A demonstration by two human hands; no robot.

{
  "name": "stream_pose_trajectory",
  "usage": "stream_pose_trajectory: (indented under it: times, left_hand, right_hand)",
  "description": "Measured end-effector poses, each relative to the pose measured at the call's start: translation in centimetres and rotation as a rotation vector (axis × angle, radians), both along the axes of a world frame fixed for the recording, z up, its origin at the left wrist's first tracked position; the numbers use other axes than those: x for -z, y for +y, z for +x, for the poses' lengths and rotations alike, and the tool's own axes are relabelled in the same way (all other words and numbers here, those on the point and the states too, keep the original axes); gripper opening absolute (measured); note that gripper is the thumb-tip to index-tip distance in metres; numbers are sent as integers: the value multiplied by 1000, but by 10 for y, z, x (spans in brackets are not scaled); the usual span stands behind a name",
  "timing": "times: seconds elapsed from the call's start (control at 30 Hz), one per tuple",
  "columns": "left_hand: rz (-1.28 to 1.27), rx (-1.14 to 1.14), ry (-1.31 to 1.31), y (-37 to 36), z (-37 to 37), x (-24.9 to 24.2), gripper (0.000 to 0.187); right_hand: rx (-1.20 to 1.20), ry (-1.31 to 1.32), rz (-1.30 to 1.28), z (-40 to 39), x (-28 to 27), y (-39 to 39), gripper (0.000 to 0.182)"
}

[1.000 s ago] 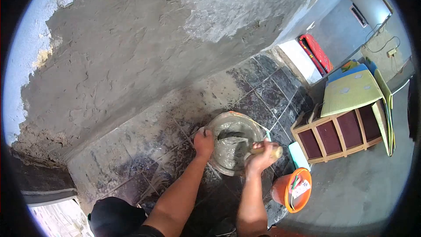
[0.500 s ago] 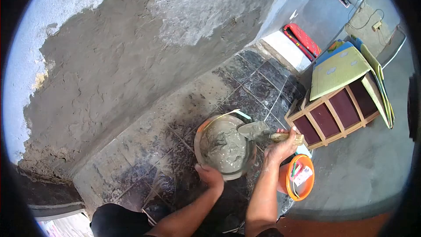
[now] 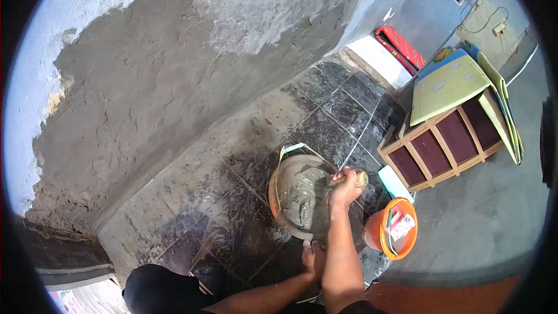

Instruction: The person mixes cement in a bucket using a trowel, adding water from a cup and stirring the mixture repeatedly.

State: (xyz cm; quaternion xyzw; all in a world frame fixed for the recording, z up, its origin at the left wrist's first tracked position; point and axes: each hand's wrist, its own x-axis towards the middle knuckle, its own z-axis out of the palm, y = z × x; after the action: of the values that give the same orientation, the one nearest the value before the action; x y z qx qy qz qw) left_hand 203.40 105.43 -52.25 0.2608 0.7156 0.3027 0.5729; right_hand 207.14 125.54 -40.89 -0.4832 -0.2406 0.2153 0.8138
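A bucket (image 3: 275,200) of wet grey mortar (image 3: 302,197) stands on the tiled floor, its thin wire handle resting up at the far side. My right hand (image 3: 344,191) is closed around the wooden handle (image 3: 362,179) of a trowel, held over the bucket's right side. The trowel's blade is mostly hidden by my hand and the mortar. At the near rim, my left hand (image 3: 314,259) grips the bucket, its thumb up against the edge and its other fingers partly out of sight.
An orange pail (image 3: 375,231) with a packet inside stands to the right. Behind it is a wooden-framed cabinet (image 3: 430,163) draped with a yellow mat (image 3: 450,90). A partly plastered wall (image 3: 133,93) runs along the left.
The trowel has gone from the rim, blade showing, down into the bucket. The bucket has turned and tilted, its handle now at upper left. My left hand has shifted right along the near rim.
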Motion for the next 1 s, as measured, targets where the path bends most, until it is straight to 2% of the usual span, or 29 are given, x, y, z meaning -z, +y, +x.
stream_pose_trajectory:
  times: [0.07,0.1,0.13,0.2,0.27,0.33,0.4,0.47,0.53,0.63,0.67,0.73,0.8,1.0]
  left_hand:
    - [281,-84,-460,-27,4,77,33]
    - [165,135,-126,-4,-37,2,34]
    - [160,132,-124,-4,-27,37,34]
    - [320,-361,303,-2,1,133,35]
    - [15,-510,10,54,-51,53,38]
    - [7,-820,15,99,-59,107,37]
    - [144,-630,-75,139,-100,92,37]
    - [172,-626,-327,174,-120,72,38]
    - [209,-388,-291,195,-129,41,42]
    - [335,-290,-199,202,-123,-16,46]
    - [326,-286,-203,205,-122,-10,46]
    - [326,-134,-90,212,-117,6,49]
    - [318,-136,-99,215,-113,16,49]
    - [286,-136,-112,217,-114,7,49]
  right_hand:
    - [-48,47,42,-3,14,-8,12]
    - [-68,34,20,-5,17,-14,10]
    - [-70,35,15,-7,19,-20,10]
    - [-122,-47,-19,-11,19,-31,8]
    - [-121,-62,8,-16,24,-39,6]
    - [-116,-166,-35,-30,17,-49,7]
    - [-146,-175,-12,-38,19,-55,8]
    - [-178,-313,-30,-43,21,-61,8]
    - [-193,-351,-38,-44,24,-67,10]
    - [-204,-371,-56,-48,21,-76,10]
    - [-236,-366,-40,-50,18,-81,9]
    - [-263,-369,-30,-50,14,-88,9]
    - [-279,-355,-66,-48,12,-96,9]
    - [-289,-315,-139,-45,-2,-103,9]
